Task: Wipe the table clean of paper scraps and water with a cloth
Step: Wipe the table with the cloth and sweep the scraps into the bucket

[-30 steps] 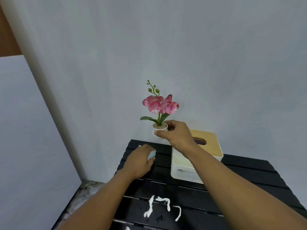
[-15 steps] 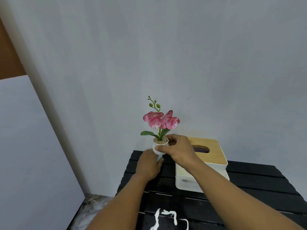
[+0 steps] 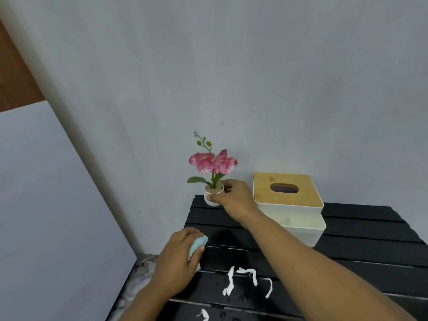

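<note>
My left hand (image 3: 178, 260) presses a light blue cloth (image 3: 197, 246) onto the black slatted table (image 3: 361, 230) near its left edge. My right hand (image 3: 234, 198) grips the small white pot (image 3: 214, 195) of a pink orchid (image 3: 212, 162) at the table's far left corner; whether the pot touches the table I cannot tell. Several white paper scraps (image 3: 245, 280) lie on the near slats just right of my left hand, with small dark water drops (image 3: 243, 296) among them. One more scrap (image 3: 203, 315) lies at the bottom edge.
A cream tissue box with a wooden lid (image 3: 287, 192) stands at the back of the table, right of the pot. A grey wall rises directly behind. A white panel (image 3: 46, 205) leans at the left, with mottled floor (image 3: 136, 274) below.
My left hand with the cloth has moved from under the pot back toward me along the table's left side. The orchid pot came down to the far corner. The view tilted down.
</note>
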